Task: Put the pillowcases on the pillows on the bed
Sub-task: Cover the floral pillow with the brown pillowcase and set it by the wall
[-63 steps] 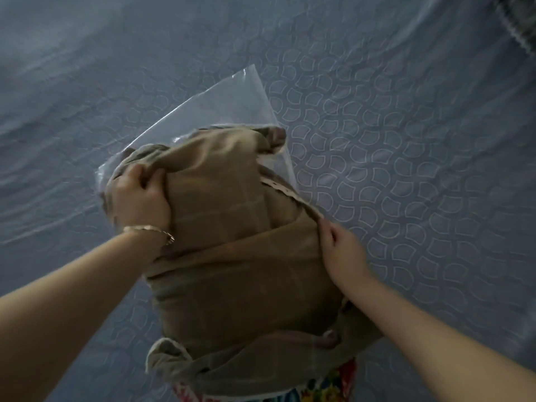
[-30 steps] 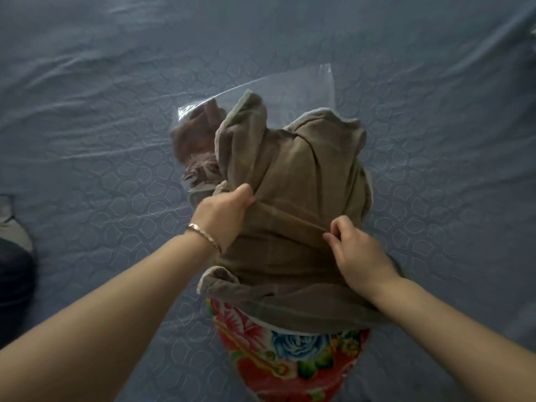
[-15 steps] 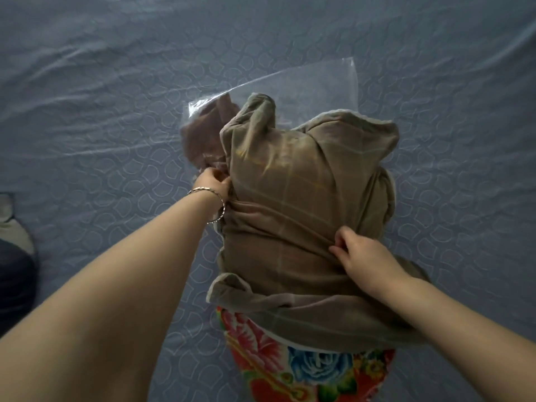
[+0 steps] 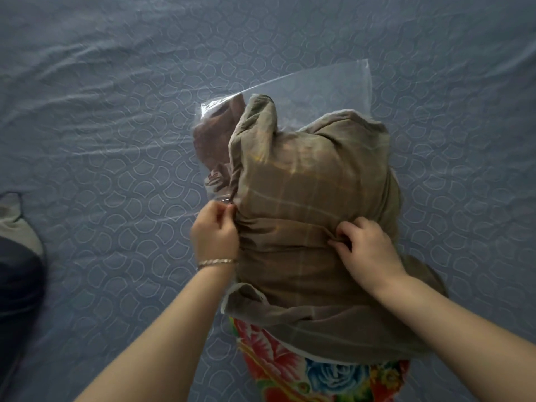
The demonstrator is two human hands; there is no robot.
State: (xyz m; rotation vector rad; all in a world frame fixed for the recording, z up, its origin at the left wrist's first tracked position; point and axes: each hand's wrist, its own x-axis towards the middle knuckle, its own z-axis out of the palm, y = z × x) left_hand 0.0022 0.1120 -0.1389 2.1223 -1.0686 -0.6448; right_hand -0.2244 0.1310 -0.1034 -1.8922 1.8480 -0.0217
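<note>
A brown checked pillowcase [image 4: 313, 184] covers most of a pillow with a bright floral cover [image 4: 319, 375], whose near end sticks out below the case's open hem. My left hand [image 4: 216, 233], with a bracelet at the wrist, pinches the case's left edge. My right hand [image 4: 367, 248] grips a fold of the case on its right side. Both arms reach in from the bottom of the view.
A clear plastic bag [image 4: 319, 88] with a darker brown cloth [image 4: 214, 140] inside lies behind the pillow. Everything sits on a blue quilted bedsheet [image 4: 116, 140]. A dark and grey object [image 4: 17, 256] shows at the left edge.
My left hand has come from the far upper left of the case down to its left edge and now pinches it. My right hand stays gripping the right side. More floral pillow shows than 2 s ago.
</note>
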